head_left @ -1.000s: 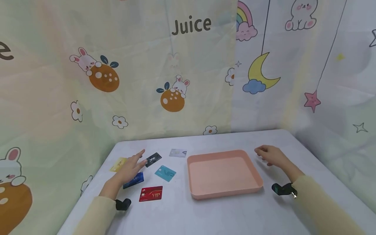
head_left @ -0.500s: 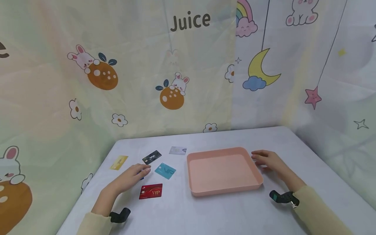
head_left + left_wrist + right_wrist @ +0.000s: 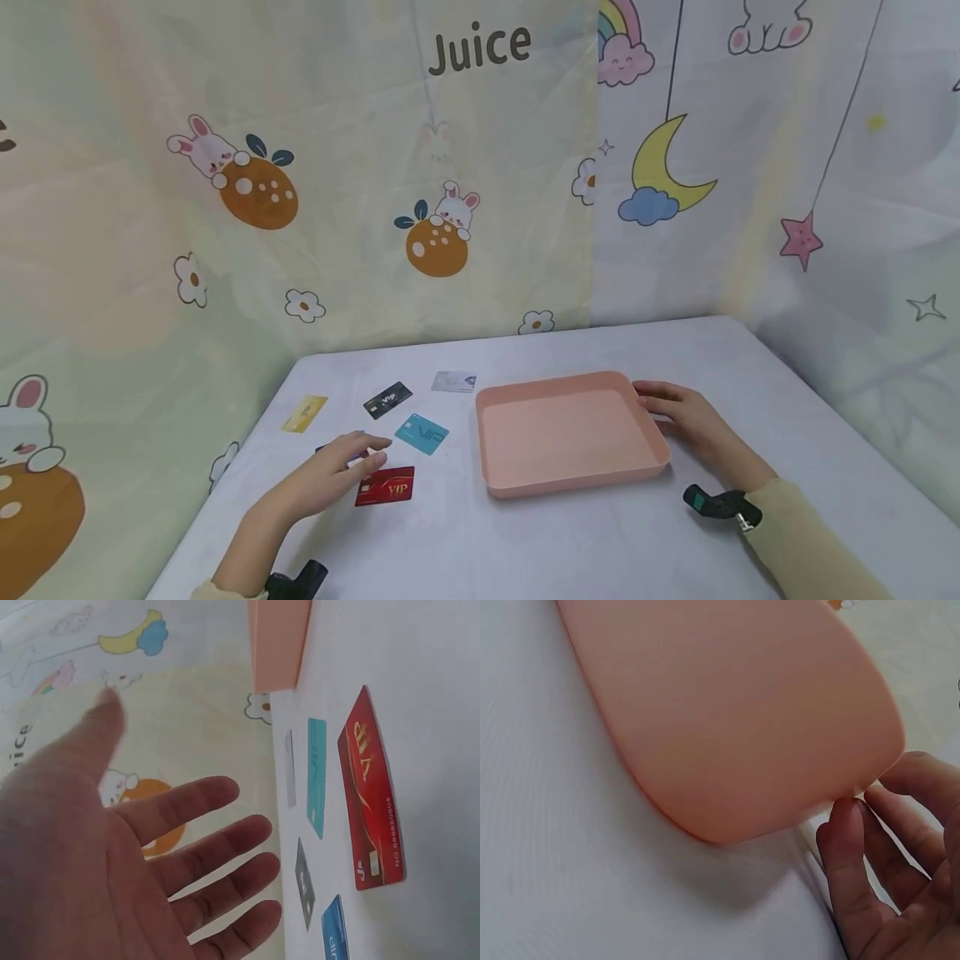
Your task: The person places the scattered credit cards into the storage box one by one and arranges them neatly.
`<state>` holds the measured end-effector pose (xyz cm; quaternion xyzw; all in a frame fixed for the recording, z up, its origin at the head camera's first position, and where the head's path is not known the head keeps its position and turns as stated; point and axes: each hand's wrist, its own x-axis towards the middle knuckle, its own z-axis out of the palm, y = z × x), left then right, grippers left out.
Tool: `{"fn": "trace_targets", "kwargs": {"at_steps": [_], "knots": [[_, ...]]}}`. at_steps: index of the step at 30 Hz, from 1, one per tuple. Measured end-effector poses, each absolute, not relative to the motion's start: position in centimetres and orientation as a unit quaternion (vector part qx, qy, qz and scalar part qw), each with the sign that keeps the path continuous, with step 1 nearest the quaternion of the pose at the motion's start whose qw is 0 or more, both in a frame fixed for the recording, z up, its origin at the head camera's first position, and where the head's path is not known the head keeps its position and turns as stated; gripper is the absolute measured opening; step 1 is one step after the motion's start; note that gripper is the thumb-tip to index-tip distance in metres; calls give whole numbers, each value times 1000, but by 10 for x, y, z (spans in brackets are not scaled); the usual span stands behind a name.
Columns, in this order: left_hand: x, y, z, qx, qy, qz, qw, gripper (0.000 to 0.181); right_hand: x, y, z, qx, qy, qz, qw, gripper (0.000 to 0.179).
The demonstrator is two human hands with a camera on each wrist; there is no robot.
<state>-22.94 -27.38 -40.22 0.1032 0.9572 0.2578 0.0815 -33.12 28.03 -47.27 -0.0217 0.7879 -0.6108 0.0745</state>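
My left hand point(image 3: 322, 479) hovers palm-down with loosely spread fingers and nothing in them. It is over a blue card point(image 3: 335, 934), mostly hidden by the hand in the head view. Just right of it lies a red VIP card point(image 3: 386, 487). A teal card point(image 3: 422, 434), a black VIP card point(image 3: 387, 401), a silver card point(image 3: 454, 382) and a yellow card point(image 3: 304, 414) lie flat beyond it. At the pink tray's point(image 3: 570, 437) right side, the relaxed fingers of my right hand point(image 3: 686, 417) touch the rim; in the right wrist view, the fingertips meet the tray's edge.
The cards and tray share a white table point(image 3: 525, 550), with the cards left of the tray. Printed fabric point(image 3: 517, 192) hangs behind and at both sides. A black wrist camera point(image 3: 722, 506) sits by the right sleeve, another point(image 3: 298, 581) by the left wrist.
My left hand has come back toward the near edge, from over the yellow and blue cards to beside the red one. My right hand has moved left onto the tray's rim.
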Motion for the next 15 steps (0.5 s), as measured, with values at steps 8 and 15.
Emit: {"fn": "trace_targets", "kwargs": {"at_steps": [8, 15], "knots": [[-217, -285, -409, 68, 965, 232, 106, 53, -329, 282, -471, -25, 790, -607, 84, 76], [-215, -287, -417, 53, 972, 202, 109, 56, -330, 279, -471, -11, 780, -620, 82, 74]]}}
